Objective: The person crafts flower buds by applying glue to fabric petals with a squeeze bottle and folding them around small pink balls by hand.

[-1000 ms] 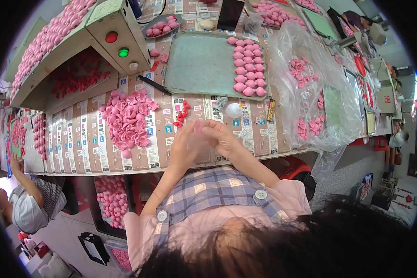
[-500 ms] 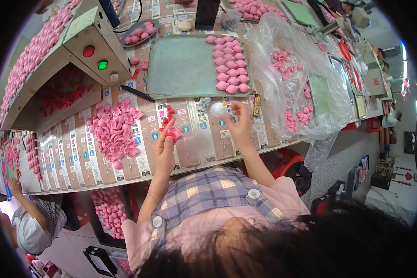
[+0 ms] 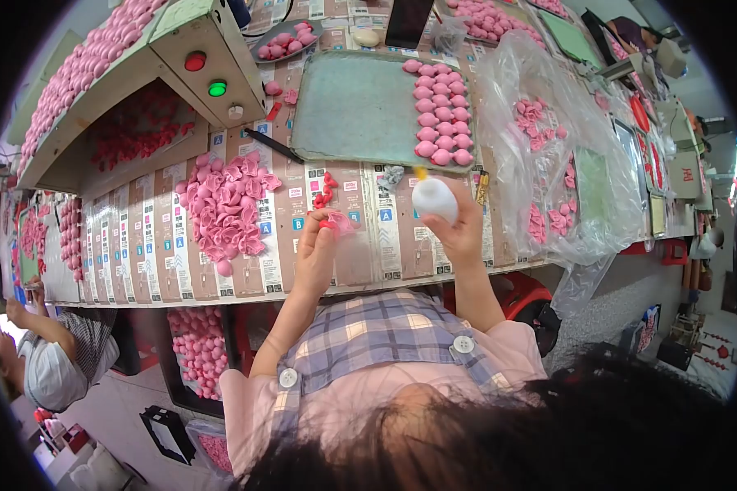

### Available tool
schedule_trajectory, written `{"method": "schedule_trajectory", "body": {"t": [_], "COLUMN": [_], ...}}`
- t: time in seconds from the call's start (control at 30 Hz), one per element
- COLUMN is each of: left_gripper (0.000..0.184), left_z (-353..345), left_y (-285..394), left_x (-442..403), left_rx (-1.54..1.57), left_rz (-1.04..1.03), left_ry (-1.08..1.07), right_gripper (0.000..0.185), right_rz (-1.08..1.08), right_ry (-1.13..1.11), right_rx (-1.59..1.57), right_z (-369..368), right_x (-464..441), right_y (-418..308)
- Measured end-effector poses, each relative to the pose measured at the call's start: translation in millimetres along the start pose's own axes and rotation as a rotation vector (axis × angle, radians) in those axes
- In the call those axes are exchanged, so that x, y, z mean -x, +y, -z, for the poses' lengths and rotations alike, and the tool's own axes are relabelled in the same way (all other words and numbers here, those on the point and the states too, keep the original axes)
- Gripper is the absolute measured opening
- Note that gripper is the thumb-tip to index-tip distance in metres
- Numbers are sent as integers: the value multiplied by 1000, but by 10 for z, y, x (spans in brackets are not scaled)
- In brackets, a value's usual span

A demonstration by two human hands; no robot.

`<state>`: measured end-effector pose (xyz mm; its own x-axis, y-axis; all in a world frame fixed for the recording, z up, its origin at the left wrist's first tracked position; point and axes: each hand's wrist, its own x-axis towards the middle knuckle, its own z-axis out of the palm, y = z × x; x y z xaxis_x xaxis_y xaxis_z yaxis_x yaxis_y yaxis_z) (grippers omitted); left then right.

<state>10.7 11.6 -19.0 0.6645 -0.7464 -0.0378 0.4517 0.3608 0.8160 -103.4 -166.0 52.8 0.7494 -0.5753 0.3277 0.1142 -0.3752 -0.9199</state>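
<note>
- Head view, far left: a co-worker (image 3: 57, 372) in a light top is seated by the desk (image 3: 143, 237), hands raised.
- Next comes a beige machine (image 3: 172, 49) with a red and a green button, pink pieces on top and red ones under its arch.
- To its right, a heap of pink petal-shaped pieces (image 3: 221, 213) lies on the desk.
- The left hand (image 3: 313, 258) has a narrow grip, fingertips pinching a red-and-pink piece (image 3: 341, 222) above the desk's near side.
- Just beyond it lie small red pieces (image 3: 327, 188).
- Farther back sits a greenish tray (image 3: 344, 106), with pink bulb-shaped pieces (image 3: 442, 114) in rows along its right side.
- A grey wad (image 3: 392, 176) rests near the tray's front edge.
- The white bottle (image 3: 434, 199), yellow-tipped, is in the right hand (image 3: 464, 233), whose grip is wrapped around it; the tip points towards the tray.
- Farther right, clear plastic (image 3: 508, 106) spreads around more pink pieces.
</note>
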Motion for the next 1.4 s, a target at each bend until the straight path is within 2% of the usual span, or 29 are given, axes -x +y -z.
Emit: {"method": "schedule_trajectory", "body": {"t": [0.13, 0.23, 0.43, 0.63, 0.8, 0.9, 1.0, 1.2, 1.4], "left_gripper": [28, 26, 23, 22, 22, 33, 21, 19, 26], "left_z": [-47, -64, -92, -129, -137, -151, -100, -76, -98], "left_y": [43, 56, 84, 112, 121, 121, 99, 87, 172], "left_x": [9, 17, 18, 37, 39, 40, 34, 26, 33], "left_rx": [41, 29, -54, -77, -50, -77, -58, -70, -383], "left_rz": [28, 27, 24, 66, 73, 85, 79, 43, -62], "left_ry": [-3, -17, -59, -33, -53, -48, -80, -100, -78], "right_gripper": [42, 42, 43, 47, 46, 46, 45, 43, 44], "right_rz": [215, 217, 348, 506, 472, 451, 475, 475, 492], "right_ry": [83, 133, 98, 203, 213, 210, 215, 212, 198], "right_rx": [-51, -177, -76, 50, 41, 29, 52, 96, 137], "right_z": [-6, -110, -290, -439, -477, -482, -491, -493, -480], "right_x": [-49, -108, -150, -140, -153, -146, -165, -167, -141], "right_y": [-192, -294, -225, -92, -81, -80, -97, -124, -128]}}
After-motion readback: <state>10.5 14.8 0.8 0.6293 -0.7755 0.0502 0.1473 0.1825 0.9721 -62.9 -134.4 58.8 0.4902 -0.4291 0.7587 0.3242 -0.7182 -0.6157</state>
